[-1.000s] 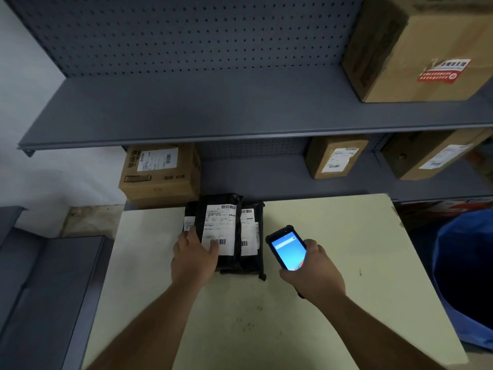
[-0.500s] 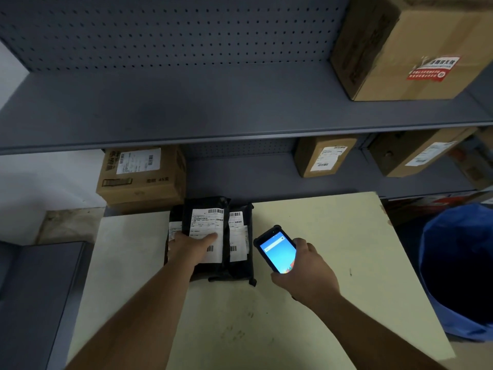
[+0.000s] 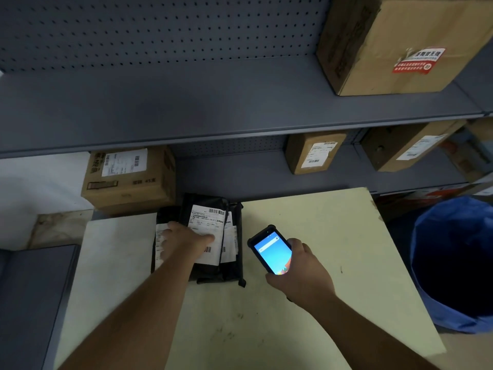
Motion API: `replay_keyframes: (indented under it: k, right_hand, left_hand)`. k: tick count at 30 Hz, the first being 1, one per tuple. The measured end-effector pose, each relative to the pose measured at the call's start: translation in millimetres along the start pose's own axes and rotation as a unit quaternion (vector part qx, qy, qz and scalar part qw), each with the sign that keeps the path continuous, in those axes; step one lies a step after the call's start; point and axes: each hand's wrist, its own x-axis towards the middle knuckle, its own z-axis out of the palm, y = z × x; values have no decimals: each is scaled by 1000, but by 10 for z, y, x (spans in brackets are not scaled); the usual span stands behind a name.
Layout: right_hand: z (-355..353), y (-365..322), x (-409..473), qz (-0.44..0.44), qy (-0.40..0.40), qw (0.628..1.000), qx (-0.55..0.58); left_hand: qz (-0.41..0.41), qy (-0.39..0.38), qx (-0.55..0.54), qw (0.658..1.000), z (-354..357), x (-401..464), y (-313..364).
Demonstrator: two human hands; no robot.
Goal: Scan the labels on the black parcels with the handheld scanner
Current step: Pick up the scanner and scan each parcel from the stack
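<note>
Beside black parcels (image 3: 210, 241), cardboard box (image 3: 128, 180), blue bin (image 3: 453, 263), left hand (image 3: 184, 241) covering label (image 3: 206, 233)

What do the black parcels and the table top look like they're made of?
Black parcels: probably thin plastic mailer film, from the slight sheen and crumpled folds. Table top: a matte, pale yellowish board, scuffed and marked; whether it is laminate or painted wood cannot be told.

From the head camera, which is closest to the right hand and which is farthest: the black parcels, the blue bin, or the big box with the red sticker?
From the right hand, which holds the scanner:
1. Black parcels, just to its left on the table.
2. Blue bin, off the table's right edge.
3. Box with the red sticker, up on the top shelf, right side.
</note>
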Motion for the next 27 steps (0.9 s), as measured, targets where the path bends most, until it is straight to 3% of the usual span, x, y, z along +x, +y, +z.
replay_keyframes:
  k: [12,27]
  right_hand:
    - [-136,169,9,-14,-12,1000,16]
    - [-402,155,-8,-58,-92,994,-19]
  left_hand:
    - [0,8,-60,998,72,-198,141]
    - [60,-65,-135,987,-223,-466,191]
